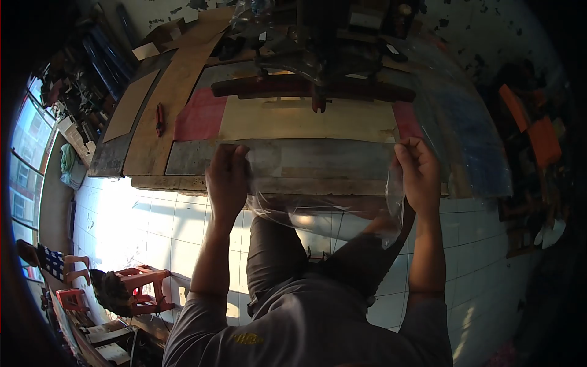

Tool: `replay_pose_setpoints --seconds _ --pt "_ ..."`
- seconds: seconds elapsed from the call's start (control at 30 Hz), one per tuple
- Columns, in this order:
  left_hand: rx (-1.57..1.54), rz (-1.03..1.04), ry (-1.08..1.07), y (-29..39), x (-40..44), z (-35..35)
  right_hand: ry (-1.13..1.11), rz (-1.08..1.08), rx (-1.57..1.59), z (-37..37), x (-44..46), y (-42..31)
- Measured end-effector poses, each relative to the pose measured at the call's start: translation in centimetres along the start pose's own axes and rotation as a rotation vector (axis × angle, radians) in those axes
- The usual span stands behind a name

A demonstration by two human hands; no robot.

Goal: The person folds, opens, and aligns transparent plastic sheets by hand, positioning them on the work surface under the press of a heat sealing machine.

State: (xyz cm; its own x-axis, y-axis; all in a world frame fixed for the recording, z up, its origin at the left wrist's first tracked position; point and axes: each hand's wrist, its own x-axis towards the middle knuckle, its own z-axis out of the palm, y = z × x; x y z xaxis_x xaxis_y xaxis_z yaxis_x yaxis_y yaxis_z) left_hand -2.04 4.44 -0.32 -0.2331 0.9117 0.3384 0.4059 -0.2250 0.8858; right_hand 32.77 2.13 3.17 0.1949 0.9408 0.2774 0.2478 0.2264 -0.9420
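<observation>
Between my two hands a clear plastic sheet (330,214) hangs over the front edge of the worktable. My left hand (228,174) has its fingers closed on the sheet's left upper corner. On the other side my right hand (417,171) pinches the right upper corner, close to the end of a yellow strip. That yellow strip (306,122) lies flat on the table, with red pieces (199,116) at its ends. Above the strip a dark machine bar (312,89) runs crosswise.
The worktable's front edge (165,183) faces me. A red cutter (160,119) lies on brown board at the left. Red stools (143,287) stand on the tiled floor at the lower left, near a seated person's legs (76,269). Orange objects (543,140) are at the right.
</observation>
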Motion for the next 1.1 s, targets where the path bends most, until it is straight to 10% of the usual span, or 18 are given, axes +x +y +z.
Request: replay_pose_setpoints --seconds 0.5,0.8,1.1 --pt "0.425 0.102 -0.249 -4.8 12.5 4.9 -0.181 0.058 -0.610 1.9 14.4 10.1" --pt "0.472 0.175 -0.283 -4.5 12.5 5.2 -0.020 -0.318 -0.743 3.1 12.7 9.6" --pt "0.463 0.066 -0.358 -3.8 12.4 4.8 -0.152 -0.040 -0.711 3.3 12.0 7.0"
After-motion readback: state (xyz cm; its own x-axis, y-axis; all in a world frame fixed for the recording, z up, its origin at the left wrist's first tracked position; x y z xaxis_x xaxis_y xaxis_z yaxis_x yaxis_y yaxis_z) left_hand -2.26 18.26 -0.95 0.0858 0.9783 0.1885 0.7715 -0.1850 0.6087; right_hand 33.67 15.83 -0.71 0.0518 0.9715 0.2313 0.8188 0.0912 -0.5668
